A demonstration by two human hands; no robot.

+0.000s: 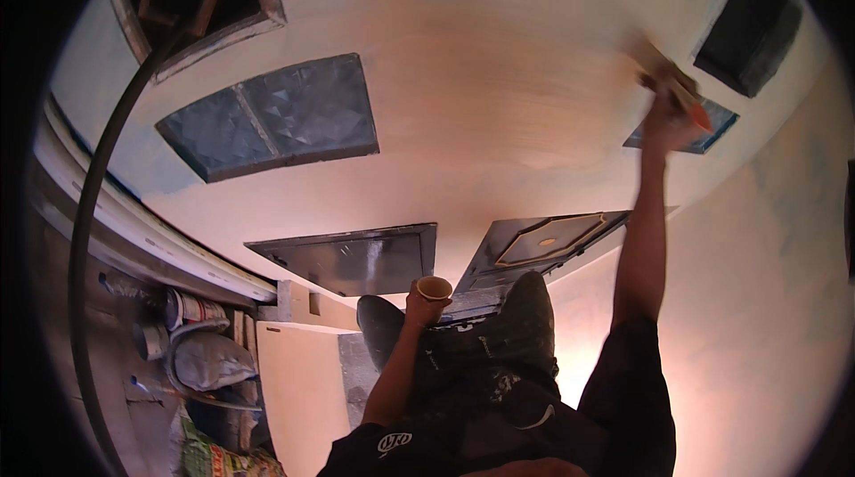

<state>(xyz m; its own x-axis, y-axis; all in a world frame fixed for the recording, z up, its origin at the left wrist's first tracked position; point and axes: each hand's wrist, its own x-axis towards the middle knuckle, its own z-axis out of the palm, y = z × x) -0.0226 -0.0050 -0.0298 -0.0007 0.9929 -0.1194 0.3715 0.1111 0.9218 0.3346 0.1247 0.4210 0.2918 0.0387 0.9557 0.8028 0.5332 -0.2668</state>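
Note:
My left hand (417,303), low in front of my lap, is closed round a small pale cup (434,287). The cup is upright with its mouth facing up; its contents are not clear. My right arm stretches far up to the right. At its end my right hand (668,116) is closed on a wide flat brush (661,65), smeared by motion, with an orange part showing beside the hand. The brush is at the pale wall (499,58), which carries broad peach-brown streaks. Whether the bristles touch it, I cannot tell.
Blue-grey patterned glass panes (276,116) are set in the wall, and a dark opening (748,27) is at upper right. Dark panels (356,259) lie lower down. A thick dark hose (93,183) curves down the left. Buckets (194,309) and a sack (223,459) stand at lower left.

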